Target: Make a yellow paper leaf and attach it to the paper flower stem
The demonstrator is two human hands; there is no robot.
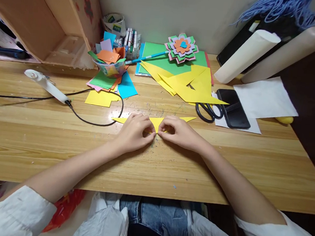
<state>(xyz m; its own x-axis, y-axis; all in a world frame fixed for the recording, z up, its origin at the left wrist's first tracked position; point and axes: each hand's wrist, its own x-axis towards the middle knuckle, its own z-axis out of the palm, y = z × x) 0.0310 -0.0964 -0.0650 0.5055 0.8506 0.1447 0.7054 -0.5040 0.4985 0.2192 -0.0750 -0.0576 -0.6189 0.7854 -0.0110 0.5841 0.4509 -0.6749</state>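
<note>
A long, pointed piece of yellow paper (156, 122) lies across the table in front of me, its narrow tips reaching out to left and right. My left hand (138, 131) pinches its near edge close to the middle. Right beside it, my right hand (179, 132) pinches the same edge, fingertips almost meeting those of the left. Both hands cover parts of the paper. Beyond them are more yellow paper pieces (189, 87), partly over a pair of scissors (207, 114) whose black handles stick out.
A white glue gun (45, 85) with a black cord lies left. Behind stand a cup of paper scraps (110, 66), marker pens (130, 39) and a layered paper flower (181, 48). To the right are a phone (234, 109), white paper (266, 97) and paper rolls (247, 56).
</note>
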